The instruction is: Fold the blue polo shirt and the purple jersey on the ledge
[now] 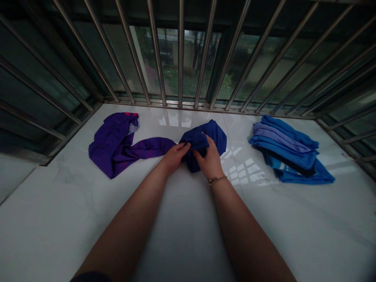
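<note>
A bunched dark blue cloth garment (216, 135) lies on the white tiled ledge straight ahead; its exact kind does not show. My left hand (175, 156) pinches its near left edge between thumb and fingers. On its right side, my right hand (209, 158) grips a fold of the same garment, with a thin bracelet (217, 179) on the wrist. Left of my hands, a crumpled purple garment (110, 143) stretches a twisted strip toward the blue one. Whether the two touch is hidden by my left hand.
To the right sits a stack of folded blue and lilac clothes (284, 147). Metal bars (180, 58) rise along the back and both sides of the ledge (176, 235), with window glass behind them. Window light reflects off the glossy tiles.
</note>
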`<state>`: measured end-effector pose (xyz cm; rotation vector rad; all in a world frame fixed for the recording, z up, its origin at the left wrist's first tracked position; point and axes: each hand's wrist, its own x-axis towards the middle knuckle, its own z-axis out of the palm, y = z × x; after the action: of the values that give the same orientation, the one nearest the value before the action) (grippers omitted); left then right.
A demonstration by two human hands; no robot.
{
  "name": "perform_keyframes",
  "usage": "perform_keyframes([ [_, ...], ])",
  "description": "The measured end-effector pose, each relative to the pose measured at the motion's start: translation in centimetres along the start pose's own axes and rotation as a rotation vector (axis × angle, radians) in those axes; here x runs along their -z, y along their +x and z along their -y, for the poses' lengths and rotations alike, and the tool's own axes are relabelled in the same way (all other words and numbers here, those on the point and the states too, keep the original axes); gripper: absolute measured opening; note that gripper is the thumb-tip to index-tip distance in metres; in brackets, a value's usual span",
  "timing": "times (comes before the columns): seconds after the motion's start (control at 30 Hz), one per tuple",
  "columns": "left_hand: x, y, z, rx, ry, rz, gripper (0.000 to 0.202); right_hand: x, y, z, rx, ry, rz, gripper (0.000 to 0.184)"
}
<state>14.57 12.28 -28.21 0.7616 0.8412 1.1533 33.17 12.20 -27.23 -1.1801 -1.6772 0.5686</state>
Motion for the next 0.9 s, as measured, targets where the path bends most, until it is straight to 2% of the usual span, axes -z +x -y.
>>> perform_keyframes([
  [0.1, -0.4, -0.3, -0.2, 0.027, -0.032, -0.020, 0.049, 0.2, 0.1, -0.7, -0.053, 0.036, -0.003, 0.035],
  [0.17, -0.7, -0.4, -0.5, 0.050, -0.087, -0.028, 0.049, 0.3, 0.1, -0.9, -0.116, 0.070, -0.037, 0.026],
  [0.27, -0.8, -0.4, -1.0, 0.041, -0.157, -0.051, 0.050, 0.4, 0.3, -1.3, -0.288, 0.232, -0.163, 0.029],
  [0.4, 0.1, 0.2, -1.9, -0.052, -0.249, -0.182, 0.049, 0.9, 1.1, -2.6, -0.492, 0.690, -0.441, 0.040],
  [0.5, 1.3, 0.7, -2.5, -0.129, -0.307, -0.272, 0.046, 1.9, 1.9, -3.9, -0.551, 0.893, -0.491, 0.044],
  [0.6, 2.4, 1.1, -2.6, -0.161, -0.313, -0.291, 0.048, 2.5, 2.4, -4.3, -0.558, 0.993, -0.417, 0.051],
  [0.77, 3.1, 1.4, -2.1, -0.189, -0.311, -0.335, 0.050, 3.7, 3.2, -2.5, -0.447, 1.042, -0.285, 0.053],
  [0.83, 3.1, 1.5, -2.0, -0.195, -0.317, -0.351, 0.049, 5.2, 3.5, -1.7, -0.387, 1.006, -0.295, 0.055],
  [0.9, 2.9, 1.5, -2.2, -0.183, -0.339, -0.369, 0.047, 7.0, 3.6, -1.2, -0.341, 0.833, -0.329, 0.057],
])
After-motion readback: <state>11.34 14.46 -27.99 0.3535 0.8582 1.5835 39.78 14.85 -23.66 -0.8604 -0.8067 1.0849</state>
